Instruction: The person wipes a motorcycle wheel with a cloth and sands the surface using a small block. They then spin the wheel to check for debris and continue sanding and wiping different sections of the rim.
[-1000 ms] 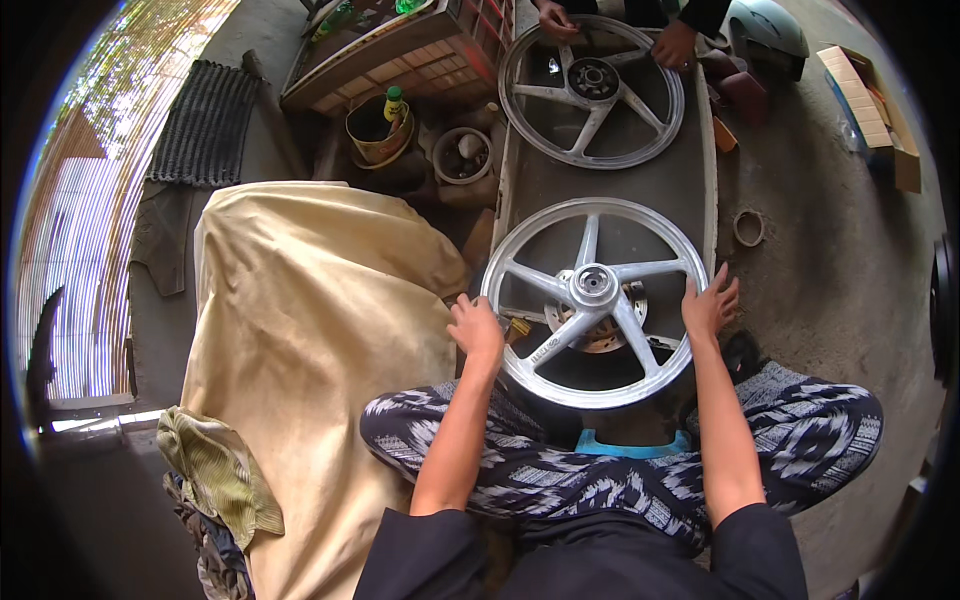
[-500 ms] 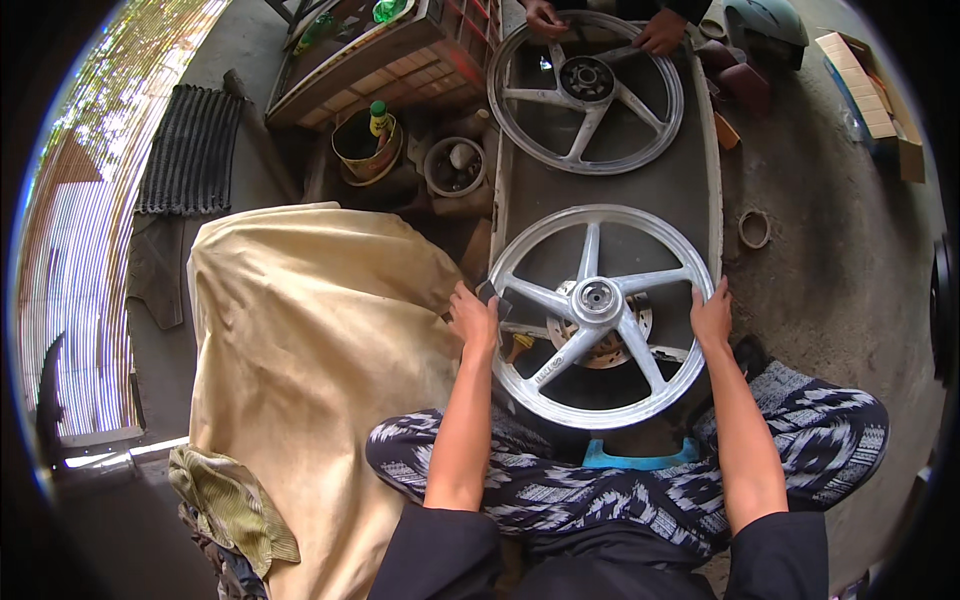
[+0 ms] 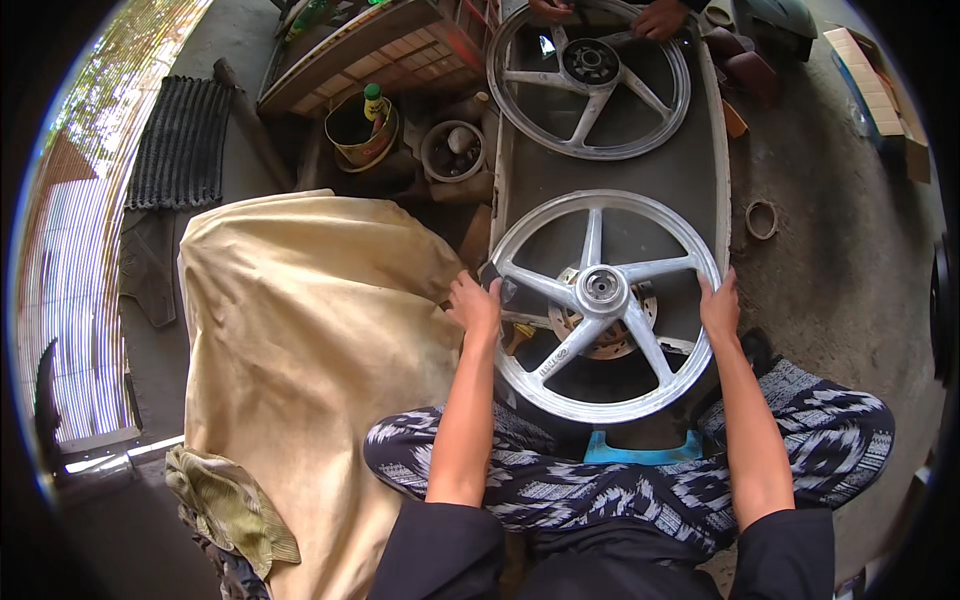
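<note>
**Head view: both hands on the near wheel**

Head camera looks down past my patterned knees. My left hand [image 3: 476, 305] and right hand [image 3: 719, 306] each close on opposite sides of the silver five-spoke wheel [image 3: 602, 300], which lies flat on the table [image 3: 610, 180]. I judge an even, level grip keeps it from tipping. Farther off, another person's hands [image 3: 660, 18] hold a second wheel [image 3: 588, 75].

Both forearms reach forward, left hand [image 3: 474, 305] and right hand [image 3: 719, 306] curled closed.
</note>
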The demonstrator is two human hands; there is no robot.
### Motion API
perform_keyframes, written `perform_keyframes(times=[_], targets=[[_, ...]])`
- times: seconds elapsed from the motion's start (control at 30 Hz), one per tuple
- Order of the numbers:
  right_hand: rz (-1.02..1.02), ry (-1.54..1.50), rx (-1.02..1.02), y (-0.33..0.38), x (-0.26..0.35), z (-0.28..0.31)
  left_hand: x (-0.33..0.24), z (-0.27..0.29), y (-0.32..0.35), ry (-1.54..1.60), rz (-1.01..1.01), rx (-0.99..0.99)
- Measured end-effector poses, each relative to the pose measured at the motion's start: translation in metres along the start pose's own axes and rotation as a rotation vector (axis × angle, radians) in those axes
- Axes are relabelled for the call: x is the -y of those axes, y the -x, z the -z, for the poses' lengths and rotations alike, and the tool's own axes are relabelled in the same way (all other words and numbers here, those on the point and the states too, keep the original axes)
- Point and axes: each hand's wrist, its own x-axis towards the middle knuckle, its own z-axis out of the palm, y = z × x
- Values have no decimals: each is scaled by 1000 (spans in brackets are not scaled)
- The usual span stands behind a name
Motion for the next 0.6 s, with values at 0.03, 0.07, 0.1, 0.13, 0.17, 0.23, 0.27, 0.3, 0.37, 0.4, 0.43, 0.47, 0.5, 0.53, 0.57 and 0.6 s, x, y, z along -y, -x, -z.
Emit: perform_keyframes(times=[0.03, 0.07, 0.1, 0.13, 0.17, 0.23, 0.27, 0.3, 0.37, 0.4, 0.43, 0.47, 0.5, 0.53, 0.57, 0.6], targets=[[-20, 1, 13, 0, 1, 2, 2, 2, 2, 6, -10, -16], [-40, 2, 26, -1, 2, 4, 6, 5, 5, 12, -20, -31], [-57, 0, 40, 0, 5, 6, 9, 7, 7, 16, -29, -51], [-32, 0, 16, -2, 3, 2, 9, 4, 3, 25, -45, -67], [-6, -1, -9, -5, -3, -3, 7, -2, -4, 34, -62, -83], [0, 6, -12, -5, 2, -3, 2, -5, -10, 15, -87, -100], [-18, 11, 10, -4, 5, -3, 2, -5, -12, -14, -96, -103], [-38, 21, 29, -4, 6, 1, -3, -5, -9, -38, -106, -101], [-34, 33, 12, -2, -4, 2, -4, 0, 3, -45, -82, -61], [-31, 27, 7, 2, -1, 1, -1, 6, 4, -57, -71, -49], [-28, 23, 10, 2, 2, 2, 1, 5, 2, -48, -96, -67], [-24, 18, 13, 1, 4, 3, 3, 3, -1, -40, -121, -85], [-19, 16, 18, 1, 7, 4, 4, 1, -3, -31, -144, -102], [-16, 14, 20, 1, 8, 3, 5, -1, -6, -31, -147, -99], [-12, 11, 22, 1, 10, 1, 4, -3, -12, -31, -150, -97], [-12, 15, 22, 0, 7, 1, -1, -3, -13, -26, -154, -88]])
